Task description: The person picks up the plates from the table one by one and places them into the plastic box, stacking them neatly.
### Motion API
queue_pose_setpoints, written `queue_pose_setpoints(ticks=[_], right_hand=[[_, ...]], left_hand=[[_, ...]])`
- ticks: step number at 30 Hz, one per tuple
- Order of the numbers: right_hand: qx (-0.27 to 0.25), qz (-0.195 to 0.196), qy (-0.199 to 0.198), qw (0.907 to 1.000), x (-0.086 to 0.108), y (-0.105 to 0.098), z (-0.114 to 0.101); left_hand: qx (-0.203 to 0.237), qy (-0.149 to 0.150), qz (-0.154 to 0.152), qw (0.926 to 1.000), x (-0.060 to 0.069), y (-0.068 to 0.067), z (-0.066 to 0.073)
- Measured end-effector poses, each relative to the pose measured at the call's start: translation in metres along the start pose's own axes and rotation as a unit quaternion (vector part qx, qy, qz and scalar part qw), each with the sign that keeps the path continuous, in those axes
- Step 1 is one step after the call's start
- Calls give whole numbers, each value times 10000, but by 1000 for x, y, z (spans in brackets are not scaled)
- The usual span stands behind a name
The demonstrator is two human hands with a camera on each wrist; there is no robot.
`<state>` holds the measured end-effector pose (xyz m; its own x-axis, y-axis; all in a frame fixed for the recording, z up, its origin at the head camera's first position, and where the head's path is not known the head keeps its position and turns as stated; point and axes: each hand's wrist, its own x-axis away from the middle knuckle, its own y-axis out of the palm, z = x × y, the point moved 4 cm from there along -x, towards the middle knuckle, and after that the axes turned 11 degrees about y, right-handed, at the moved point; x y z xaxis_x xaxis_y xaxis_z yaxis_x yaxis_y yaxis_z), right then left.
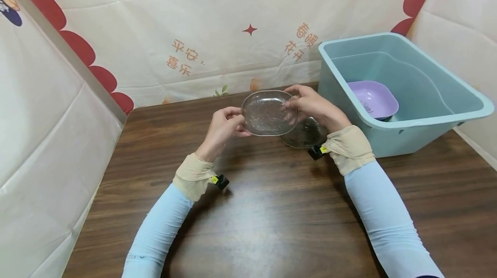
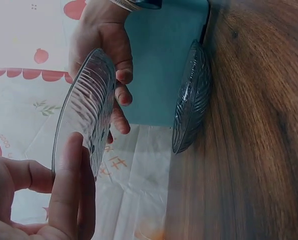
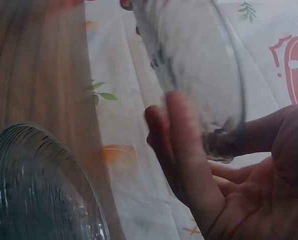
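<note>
A clear oval glass dish (image 1: 268,114), its underside ribbed in the left wrist view, is held tilted above the table. My left hand (image 1: 226,126) pinches its left edge, the thumb and fingers on opposite faces. At the dish's right end, my right hand (image 1: 312,104) has its thumb on one side and its fingers (image 3: 181,135) on the other. Part of that hand shows through the glass. A second glass dish (image 1: 306,133) lies on the table under the right hand, its near edge by the right wrist camera.
A light blue plastic tub (image 1: 353,112) stands at the right of the wooden table (image 1: 248,209). Inside it sits a purple dish (image 1: 374,99) with something dark beneath. A printed cloth (image 1: 217,23) hangs behind the table and along the sides.
</note>
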<state>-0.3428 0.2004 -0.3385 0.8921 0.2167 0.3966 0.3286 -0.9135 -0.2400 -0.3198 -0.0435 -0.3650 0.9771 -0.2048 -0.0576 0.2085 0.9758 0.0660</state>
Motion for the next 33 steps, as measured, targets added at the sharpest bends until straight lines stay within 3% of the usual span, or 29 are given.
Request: queue_pose_setpoints(ticks=[14,24,33], right_hand=[[183,269,-384,9987,-1,0,-3],[186,367,-317,9986,1,-1,-5],[-203,633,-454,9968,11,-7,-14]], left_hand=[[-240,102,-159,9995,1,1,-1],[-292,157,-172,9993,2,1,0],[-219,149,-113,9996,-1,-1,-2]])
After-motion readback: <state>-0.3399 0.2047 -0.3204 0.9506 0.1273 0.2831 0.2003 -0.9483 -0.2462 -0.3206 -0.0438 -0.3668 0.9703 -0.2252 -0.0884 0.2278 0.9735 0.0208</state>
